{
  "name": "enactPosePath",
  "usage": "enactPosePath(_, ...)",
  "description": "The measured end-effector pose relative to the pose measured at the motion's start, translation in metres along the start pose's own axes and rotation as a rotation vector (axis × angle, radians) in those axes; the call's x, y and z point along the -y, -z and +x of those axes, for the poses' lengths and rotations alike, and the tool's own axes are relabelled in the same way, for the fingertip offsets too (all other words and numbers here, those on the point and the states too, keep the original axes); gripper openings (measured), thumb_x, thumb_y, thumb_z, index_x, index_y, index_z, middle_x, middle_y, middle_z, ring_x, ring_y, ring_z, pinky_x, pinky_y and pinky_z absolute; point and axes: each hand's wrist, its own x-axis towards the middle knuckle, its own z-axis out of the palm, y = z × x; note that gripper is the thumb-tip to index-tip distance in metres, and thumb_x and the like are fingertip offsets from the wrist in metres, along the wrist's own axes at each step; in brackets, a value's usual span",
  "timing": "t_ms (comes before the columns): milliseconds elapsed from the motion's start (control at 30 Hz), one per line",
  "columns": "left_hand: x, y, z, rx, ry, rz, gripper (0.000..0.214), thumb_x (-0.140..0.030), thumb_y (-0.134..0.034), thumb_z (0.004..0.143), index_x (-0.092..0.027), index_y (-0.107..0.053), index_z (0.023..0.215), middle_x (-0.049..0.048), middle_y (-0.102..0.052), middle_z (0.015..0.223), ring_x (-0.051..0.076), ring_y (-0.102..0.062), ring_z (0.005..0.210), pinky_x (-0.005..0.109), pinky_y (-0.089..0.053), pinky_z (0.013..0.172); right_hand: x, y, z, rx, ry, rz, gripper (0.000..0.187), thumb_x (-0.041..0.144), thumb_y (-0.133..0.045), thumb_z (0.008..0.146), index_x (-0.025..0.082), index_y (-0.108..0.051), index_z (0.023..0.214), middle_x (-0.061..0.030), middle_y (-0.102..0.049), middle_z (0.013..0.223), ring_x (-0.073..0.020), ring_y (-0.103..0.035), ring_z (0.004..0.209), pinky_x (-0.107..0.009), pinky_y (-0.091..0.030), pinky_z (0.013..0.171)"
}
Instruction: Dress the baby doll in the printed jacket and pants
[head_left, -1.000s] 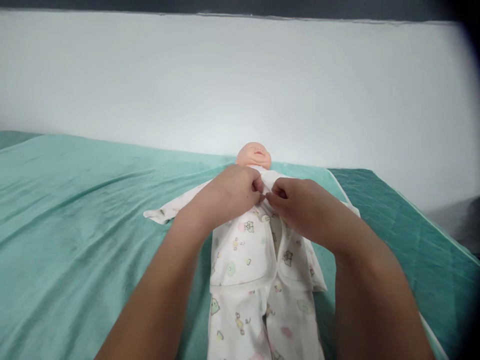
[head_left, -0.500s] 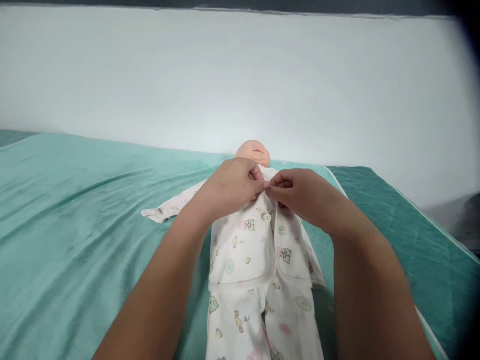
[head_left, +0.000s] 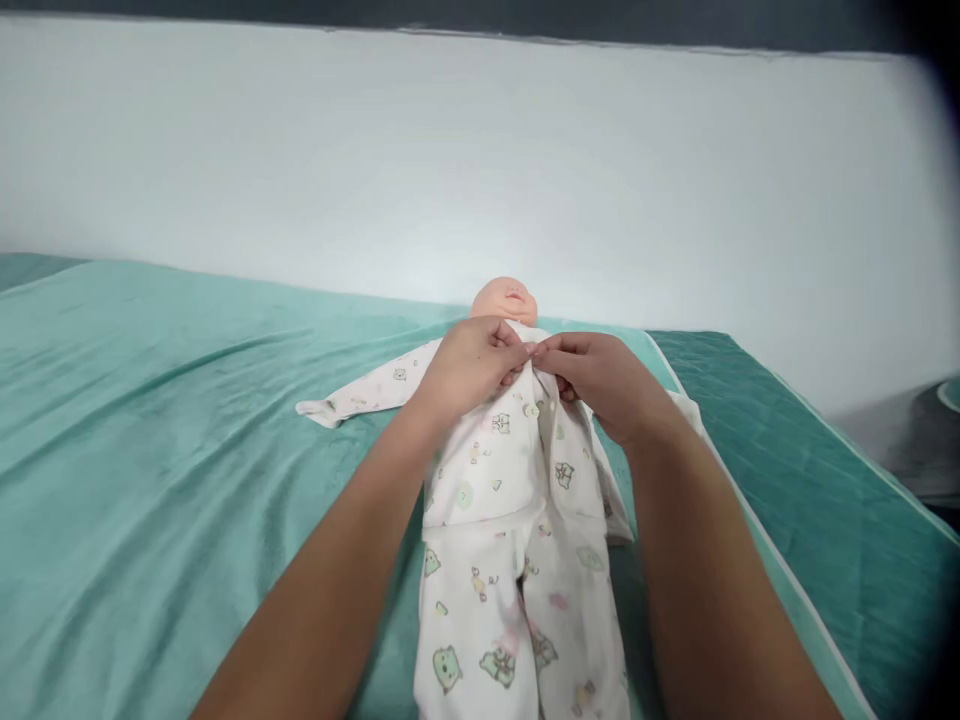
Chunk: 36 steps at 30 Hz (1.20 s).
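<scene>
A baby doll [head_left: 504, 300] lies on its back, dressed in a white printed jacket [head_left: 480, 470] and matching trousers [head_left: 480, 620]. Over the doll's upper chest, my left hand [head_left: 484, 362] pinches the jacket's front edge between thumb and fingers. Fingertip to fingertip with it, my right hand [head_left: 592, 375] is closed on the other side of the same front opening. What sits right between the fingertips is too small to make out. Just below them a pale button [head_left: 531, 411] shows on the jacket front. One sleeve [head_left: 375, 388] stretches out to the left.
A light green blanket [head_left: 165, 450] with loose folds lies under the doll. To the right is a darker green quilted surface [head_left: 810, 510]. A white wall [head_left: 375, 160] rises behind, and a dark object [head_left: 930, 440] stands at the right edge.
Both hands keep their pinch on the jacket front and have shifted slightly up in view. The camera view has moved a little, showing more of the trousers.
</scene>
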Motion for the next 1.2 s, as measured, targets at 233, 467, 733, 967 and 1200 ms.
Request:
enactPosePath(233,0.017,-0.005,-0.017,-0.122,-0.068,-0.075,0.024,-0.041,-0.065,0.082,-0.019,-0.058,0.076,-0.001,-0.057,0.066,0.01,-0.049,0.057,0.024,-0.037,0.053,-0.014,-0.029,-0.015,-0.214,0.135,0.184,0.012,0.03,-0.065,0.072,0.02,-0.071,0.078,0.0021,-0.066,0.073,-0.013,-0.054,0.064,-0.025,-0.041,0.06)
enactPosePath(467,0.013,-0.012,-0.023,-0.202,-0.049,0.001,0.025,-0.043,-0.064,0.083,-0.02,-0.059,0.076,-0.0032,-0.054,0.063,0.009,-0.043,0.052,0.023,-0.033,0.049,-0.018,-0.03,-0.019,-0.201,0.116,0.312,0.018,0.036,-0.068,0.075,0.022,-0.073,0.085,0.0005,-0.071,0.082,-0.0173,-0.062,0.075,-0.028,-0.048,0.069)
enactPosePath(733,0.016,-0.009,-0.023,-0.175,-0.006,-0.04,0.026,-0.045,-0.062,0.085,-0.02,-0.059,0.078,-0.0028,-0.055,0.063,0.01,-0.045,0.052,0.022,-0.032,0.047,-0.017,-0.03,-0.02,-0.182,0.15,0.302,0.017,0.036,-0.073,0.077,0.023,-0.077,0.089,-0.001,-0.074,0.089,-0.0178,-0.064,0.085,-0.028,-0.049,0.076)
enactPosePath(967,0.013,-0.004,-0.023,-0.093,-0.017,-0.279,0.025,-0.038,-0.07,0.08,-0.018,-0.057,0.074,-0.0013,-0.059,0.065,0.009,-0.049,0.058,0.022,-0.038,0.055,-0.012,-0.028,-0.023,-0.105,0.18,0.175,0.023,0.04,-0.072,0.079,0.021,-0.073,0.093,-0.0019,-0.07,0.085,-0.0157,-0.062,0.08,-0.028,-0.046,0.072)
enactPosePath(1200,0.012,0.002,-0.023,-0.05,0.007,-0.292,0.028,-0.041,-0.072,0.079,-0.017,-0.056,0.079,0.0005,-0.064,0.069,0.01,-0.054,0.061,0.022,-0.042,0.056,-0.01,-0.029,-0.024,-0.068,0.185,0.071,0.021,0.037,-0.07,0.08,0.02,-0.065,0.093,0.0009,-0.062,0.078,-0.0119,-0.054,0.069,-0.025,-0.041,0.062)
